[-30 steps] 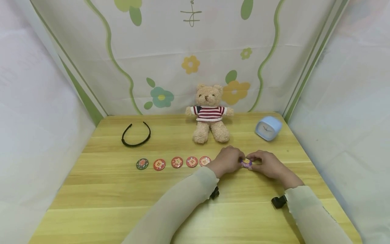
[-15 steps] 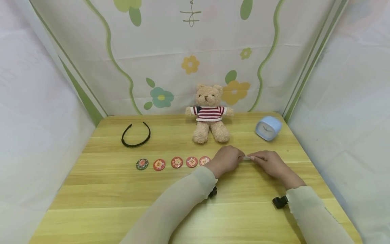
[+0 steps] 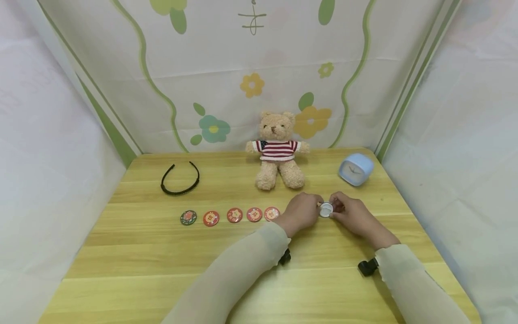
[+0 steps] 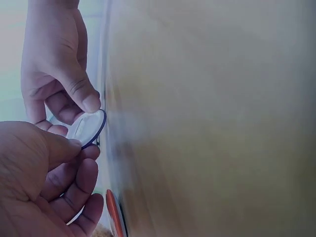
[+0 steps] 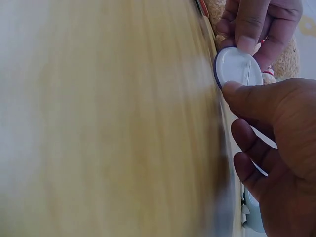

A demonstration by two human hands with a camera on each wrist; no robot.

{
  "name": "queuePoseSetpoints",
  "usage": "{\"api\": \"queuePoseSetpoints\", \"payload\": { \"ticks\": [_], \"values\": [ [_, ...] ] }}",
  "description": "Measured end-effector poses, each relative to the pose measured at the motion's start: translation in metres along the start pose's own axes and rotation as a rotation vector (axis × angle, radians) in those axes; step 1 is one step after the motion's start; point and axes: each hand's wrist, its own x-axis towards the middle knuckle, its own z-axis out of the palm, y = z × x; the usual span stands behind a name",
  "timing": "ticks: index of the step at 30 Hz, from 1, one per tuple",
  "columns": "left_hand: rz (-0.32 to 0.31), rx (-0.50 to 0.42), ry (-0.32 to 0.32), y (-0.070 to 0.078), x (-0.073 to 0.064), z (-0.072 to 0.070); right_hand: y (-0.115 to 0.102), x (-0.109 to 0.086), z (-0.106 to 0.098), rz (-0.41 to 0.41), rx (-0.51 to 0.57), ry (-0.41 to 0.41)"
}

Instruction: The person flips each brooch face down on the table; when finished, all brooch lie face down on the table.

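A round pin badge [image 3: 326, 209] is held between both hands over the right part of the table, its white back towards me. The right wrist view shows the pin across the badge's back [image 5: 232, 66] and a dark purple rim. My left hand [image 3: 302, 210] pinches one edge between thumb and fingers. On the opposite edge my right hand [image 3: 354, 217] pinches with its thumb and fingers. In the left wrist view, both thumbs lie on the white side. The printed front is hidden. Left of my left hand, a red badge [image 3: 272, 214] lies face up.
More badges continue that row leftward: red badges [image 3: 234, 215] and a dark green badge [image 3: 188, 218] at the end. Behind stand a teddy bear [image 3: 278, 150] and a blue alarm clock [image 3: 356, 169]. A black headband [image 3: 180, 180] lies at the back left of the wooden table [image 3: 133, 270].
The badge has been turned over in the fingers: its purple and yellow front showed first, then its edge, now its white back. Both hands stay in nearly the same place.
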Motion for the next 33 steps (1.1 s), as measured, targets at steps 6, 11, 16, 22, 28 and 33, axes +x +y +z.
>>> {"api": "queuePoseSetpoints", "payload": {
  "ticks": [6,11,16,22,28,33],
  "values": [
    [0.016,0.022,0.007,0.000,0.000,0.003,0.002,-0.001,-0.001,0.000,0.000,-0.006],
    [0.036,0.038,-0.010,0.002,0.002,0.006,0.004,-0.002,-0.002,0.018,0.020,-0.020],
    [0.038,0.072,-0.037,0.004,0.003,0.007,0.004,-0.004,-0.003,0.015,0.039,-0.038],
    [0.044,0.098,-0.055,0.008,0.003,0.007,0.005,-0.009,-0.007,0.014,0.029,-0.044],
    [0.046,0.107,-0.061,0.010,0.004,0.009,0.008,-0.011,-0.009,-0.001,-0.002,-0.033],
    [0.042,0.114,-0.069,0.011,0.005,0.009,0.011,-0.011,-0.009,-0.021,-0.028,-0.040]
  ]
}}
